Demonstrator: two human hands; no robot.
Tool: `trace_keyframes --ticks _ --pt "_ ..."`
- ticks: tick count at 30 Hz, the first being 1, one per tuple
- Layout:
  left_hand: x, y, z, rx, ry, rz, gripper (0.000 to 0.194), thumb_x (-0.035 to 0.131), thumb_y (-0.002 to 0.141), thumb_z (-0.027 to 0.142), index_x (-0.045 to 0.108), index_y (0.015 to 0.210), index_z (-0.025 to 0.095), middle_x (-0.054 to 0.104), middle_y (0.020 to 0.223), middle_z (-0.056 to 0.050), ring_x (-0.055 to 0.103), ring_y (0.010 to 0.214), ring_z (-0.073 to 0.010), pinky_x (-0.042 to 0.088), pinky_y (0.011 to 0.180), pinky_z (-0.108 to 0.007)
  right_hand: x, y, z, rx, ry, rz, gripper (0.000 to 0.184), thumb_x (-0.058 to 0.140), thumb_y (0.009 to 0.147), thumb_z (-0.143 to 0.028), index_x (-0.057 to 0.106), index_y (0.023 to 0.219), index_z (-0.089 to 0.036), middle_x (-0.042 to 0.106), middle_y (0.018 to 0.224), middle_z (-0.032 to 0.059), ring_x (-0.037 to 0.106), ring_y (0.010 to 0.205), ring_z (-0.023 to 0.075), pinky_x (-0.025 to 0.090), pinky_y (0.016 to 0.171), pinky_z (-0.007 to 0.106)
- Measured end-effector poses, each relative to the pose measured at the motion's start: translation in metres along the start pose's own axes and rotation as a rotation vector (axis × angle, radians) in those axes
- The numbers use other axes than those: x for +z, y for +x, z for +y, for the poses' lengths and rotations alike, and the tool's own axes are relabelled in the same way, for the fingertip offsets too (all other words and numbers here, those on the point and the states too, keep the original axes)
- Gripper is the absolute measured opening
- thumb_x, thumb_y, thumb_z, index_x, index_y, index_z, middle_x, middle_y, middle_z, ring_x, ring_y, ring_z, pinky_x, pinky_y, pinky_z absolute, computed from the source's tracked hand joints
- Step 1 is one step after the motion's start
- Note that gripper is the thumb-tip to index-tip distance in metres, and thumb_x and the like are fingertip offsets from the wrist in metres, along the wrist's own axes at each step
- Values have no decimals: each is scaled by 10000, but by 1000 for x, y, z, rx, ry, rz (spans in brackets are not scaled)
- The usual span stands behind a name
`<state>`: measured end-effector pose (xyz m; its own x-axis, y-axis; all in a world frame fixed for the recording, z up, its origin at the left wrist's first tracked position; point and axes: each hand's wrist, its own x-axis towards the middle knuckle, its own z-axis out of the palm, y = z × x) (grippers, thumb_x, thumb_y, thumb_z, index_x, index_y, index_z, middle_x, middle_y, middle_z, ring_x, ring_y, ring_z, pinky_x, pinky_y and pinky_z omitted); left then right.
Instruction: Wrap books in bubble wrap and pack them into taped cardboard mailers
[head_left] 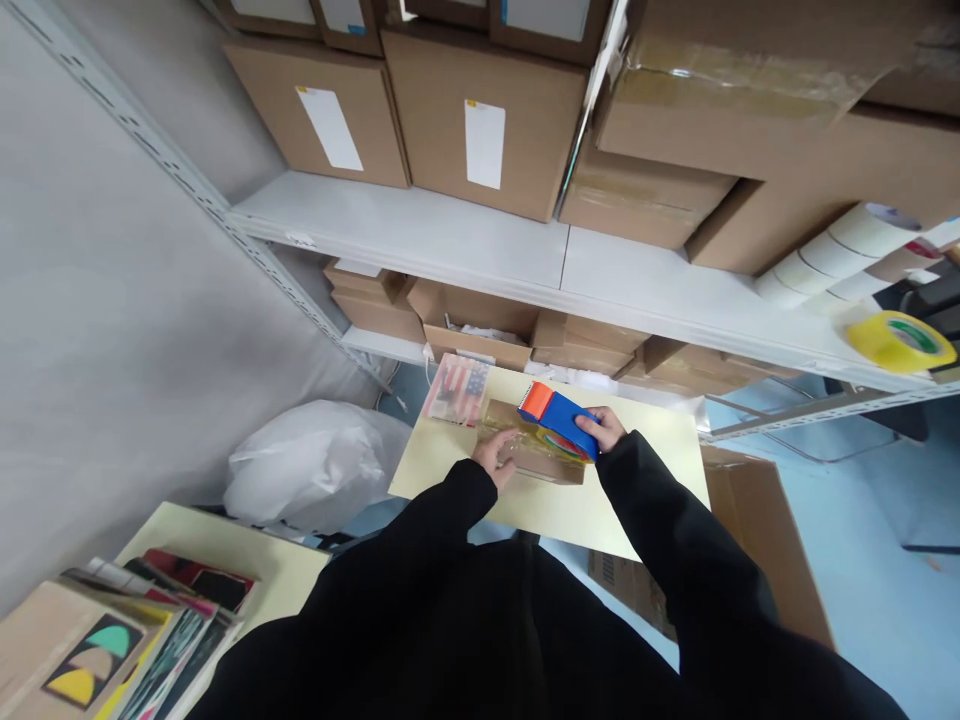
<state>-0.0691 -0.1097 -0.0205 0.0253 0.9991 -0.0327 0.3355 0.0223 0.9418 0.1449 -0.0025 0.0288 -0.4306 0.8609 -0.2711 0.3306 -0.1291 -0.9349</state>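
Head view has the right hand (604, 430) closed around a blue tape dispenser (566, 418), the left hand (493, 459) half open against 1 partly taped box (551, 467), full coverage unclear.

Evenly bright, edges stretched, hands perhaps slightly soft.

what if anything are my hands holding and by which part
A tape dispenser, held in your right hand by its blue end, opposite the orange one. Your left hand is open.

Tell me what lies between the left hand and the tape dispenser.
A stretch of cardboard box shows between the left hand and tape dispenser in the head view.
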Motion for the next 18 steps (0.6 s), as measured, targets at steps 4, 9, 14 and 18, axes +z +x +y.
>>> trace_keyframes --ticks 4,9,14,18 --pt "-28 28 8 -376 -530 8 402 407 837 298 423 1197 120 573 1137 -162 627 896 -175 487 768 -311 -3 2 3 -16 -16 -49 426 612 587 -553 499 501 -151 430 437 -38 350 413 67 279 420 217" --pt "-50 62 29 -580 -669 -129 358 629 726 369 543 994 148 649 911 -79 639 706 -140 481 587 -228 -1 -1 4 -53 -47 -83 425 608 602 -548 491 505 -151 409 446 -41 338 426 68 266 423 215" --pt "-46 74 34 -561 -476 -145 271 680 685 304 613 852 102 598 556 -18 573 504 -112 441 501 -228 -3 1 2 -43 -109 -112 432 604 602 -558 500 513 -148 385 445 -45 318 426 64 257 416 214" --pt "-41 76 30 -553 -417 -100 200 673 689 245 634 824 104 552 467 10 543 453 -100 428 489 -223 -4 2 -3 -20 -120 -103 430 604 602 -559 515 519 -147 416 449 -39 346 426 69 286 417 215"
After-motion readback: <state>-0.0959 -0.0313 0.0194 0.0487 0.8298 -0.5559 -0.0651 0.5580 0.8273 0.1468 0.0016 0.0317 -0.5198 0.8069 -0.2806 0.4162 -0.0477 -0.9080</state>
